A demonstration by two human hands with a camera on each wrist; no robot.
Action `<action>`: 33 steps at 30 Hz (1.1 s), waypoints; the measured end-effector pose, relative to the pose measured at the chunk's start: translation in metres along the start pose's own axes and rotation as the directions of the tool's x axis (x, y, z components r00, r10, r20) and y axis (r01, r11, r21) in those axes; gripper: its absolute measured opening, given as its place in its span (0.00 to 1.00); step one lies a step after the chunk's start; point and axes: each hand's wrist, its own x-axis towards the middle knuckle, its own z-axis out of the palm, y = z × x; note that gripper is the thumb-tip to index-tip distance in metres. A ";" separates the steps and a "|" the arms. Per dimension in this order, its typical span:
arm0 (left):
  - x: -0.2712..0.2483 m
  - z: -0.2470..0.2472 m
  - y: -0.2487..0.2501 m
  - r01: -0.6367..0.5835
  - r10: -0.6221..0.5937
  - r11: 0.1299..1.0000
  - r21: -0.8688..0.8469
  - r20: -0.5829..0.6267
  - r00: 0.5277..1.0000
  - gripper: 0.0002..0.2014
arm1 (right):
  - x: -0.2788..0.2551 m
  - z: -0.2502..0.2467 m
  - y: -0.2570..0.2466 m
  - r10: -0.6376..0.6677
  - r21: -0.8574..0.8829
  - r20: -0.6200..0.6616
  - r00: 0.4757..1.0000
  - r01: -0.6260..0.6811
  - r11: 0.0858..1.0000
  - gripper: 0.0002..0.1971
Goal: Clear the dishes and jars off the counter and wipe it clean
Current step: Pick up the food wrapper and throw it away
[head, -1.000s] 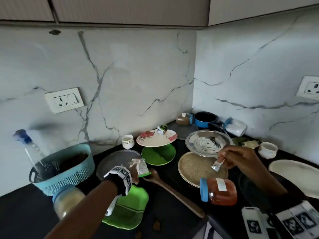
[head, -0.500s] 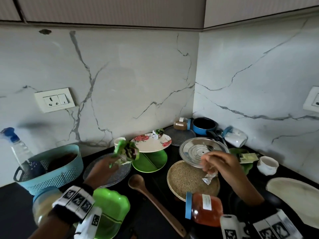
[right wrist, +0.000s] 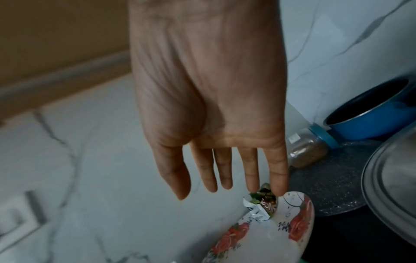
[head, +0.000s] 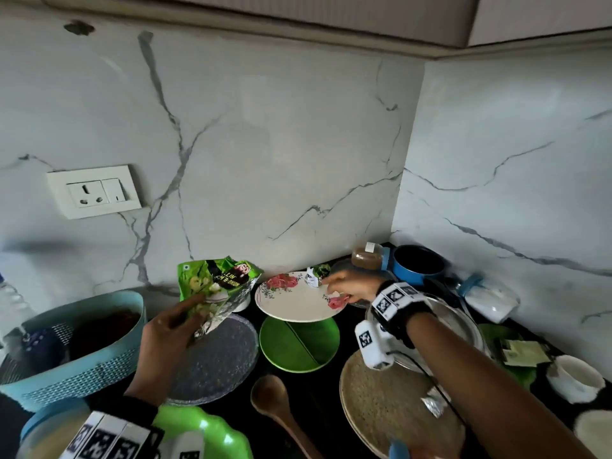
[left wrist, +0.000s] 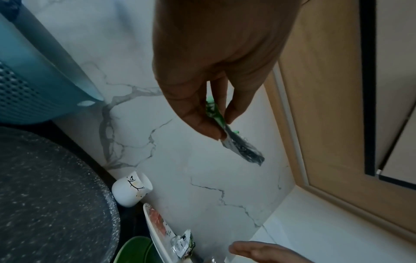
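My left hand pinches a green snack wrapper and holds it up above the grey speckled plate; the left wrist view shows the wrapper edge-on between thumb and fingers. My right hand reaches with straight fingers over the floral plate, its fingertips at a small crumpled wrapper on the plate's far rim. A silver foil scrap lies on the tan round plate.
A teal basket stands at the left. Also on the black counter: a green plate, wooden spoon, steel lid, blue pot, brown spice jar, white cups, a green dish and a jar near me.
My left hand lifted the green wrapper higher. My right hand dropped the foil scrap onto the tan plate and moved forward to the crumpled wrapper on the floral plate.
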 end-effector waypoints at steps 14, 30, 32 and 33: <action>0.037 -0.008 -0.037 0.213 -0.217 0.969 -0.128 -0.011 0.976 0.14 | 0.171 0.014 -0.014 0.192 -0.250 0.004 0.981 -0.185 0.950 0.19; 0.007 0.063 0.005 -0.107 0.109 0.994 -0.023 0.157 0.982 0.29 | 0.000 -0.009 -0.024 -0.345 0.216 0.005 0.939 0.336 0.917 0.09; -0.006 0.092 0.019 -0.209 0.196 0.978 0.018 0.275 0.941 0.38 | -0.051 -0.011 -0.030 -0.403 0.230 0.074 0.912 0.378 0.897 0.12; -0.017 0.107 0.026 -0.263 0.244 0.965 0.006 0.355 0.903 0.38 | -0.076 -0.012 -0.028 -0.421 0.237 0.081 0.904 0.392 0.889 0.13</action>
